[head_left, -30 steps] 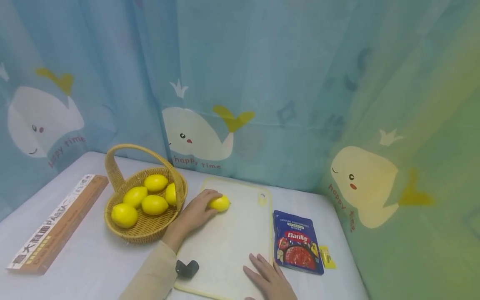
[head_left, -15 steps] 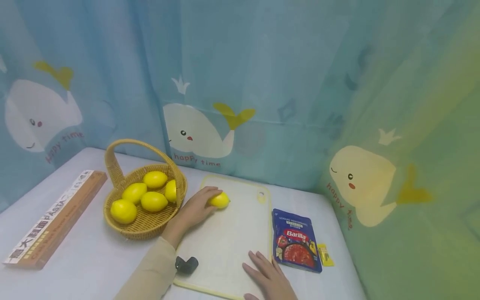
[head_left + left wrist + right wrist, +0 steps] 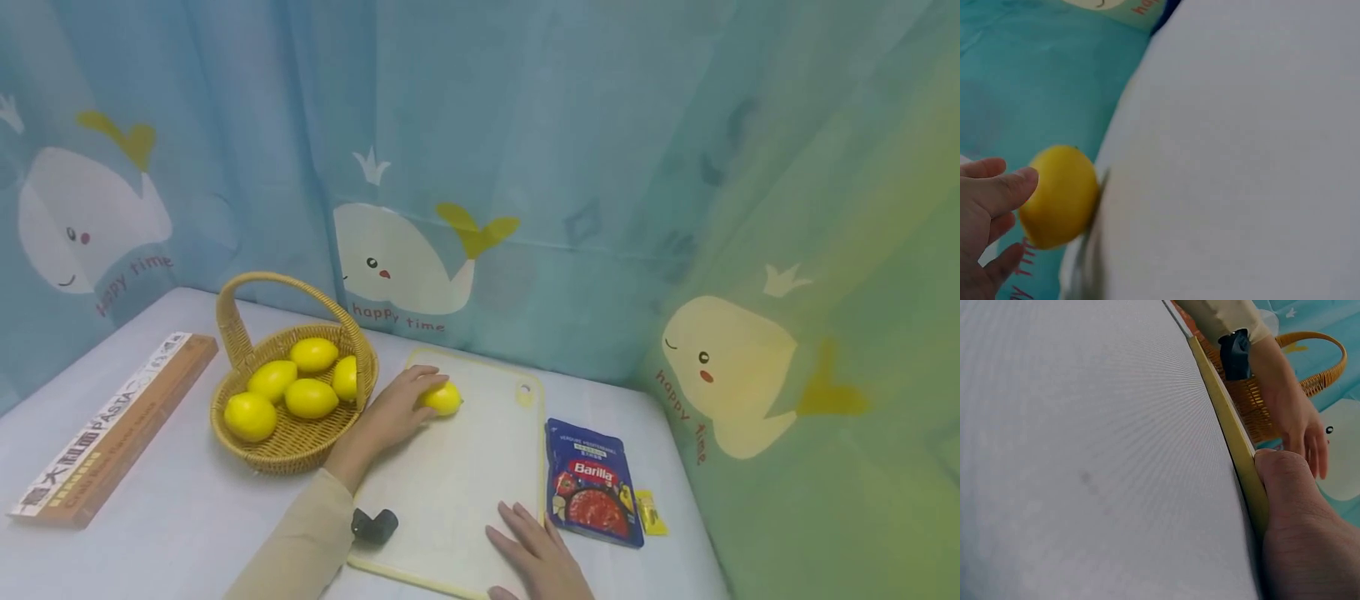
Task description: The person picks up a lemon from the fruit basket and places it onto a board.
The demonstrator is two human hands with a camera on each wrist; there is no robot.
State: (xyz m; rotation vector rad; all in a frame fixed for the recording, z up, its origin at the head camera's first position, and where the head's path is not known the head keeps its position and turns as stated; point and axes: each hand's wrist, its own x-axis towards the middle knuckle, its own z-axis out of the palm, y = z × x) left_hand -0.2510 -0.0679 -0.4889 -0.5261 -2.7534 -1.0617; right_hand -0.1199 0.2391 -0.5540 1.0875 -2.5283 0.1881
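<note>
On the far left part of a white cutting board (image 3: 457, 479) with a pale yellow rim lies a single lemon (image 3: 447, 400). My left hand (image 3: 392, 414) is at its left side, fingers and thumb loosely spread on either side of it. The left wrist view has the fingertips overlapping the near edge of the lemon (image 3: 1063, 197); whether they touch it I cannot tell. My right hand (image 3: 538, 554) rests with spread fingers at the board's near right edge. The right wrist view has its thumb (image 3: 1288, 481) against the yellow rim (image 3: 1229, 425).
A wicker basket (image 3: 288, 450) with several lemons stands left of the board, handle up. Farther left lies a long pasta box (image 3: 116, 429). To the right are a blue Barilla sauce pouch (image 3: 592, 483) and a small yellow packet (image 3: 650, 512). A printed curtain (image 3: 540, 167) hangs behind.
The left fingers have lifted and spread slightly, so a bit more of the lemon shows. The lemon and right hand stay in place; the head view has shifted slightly.
</note>
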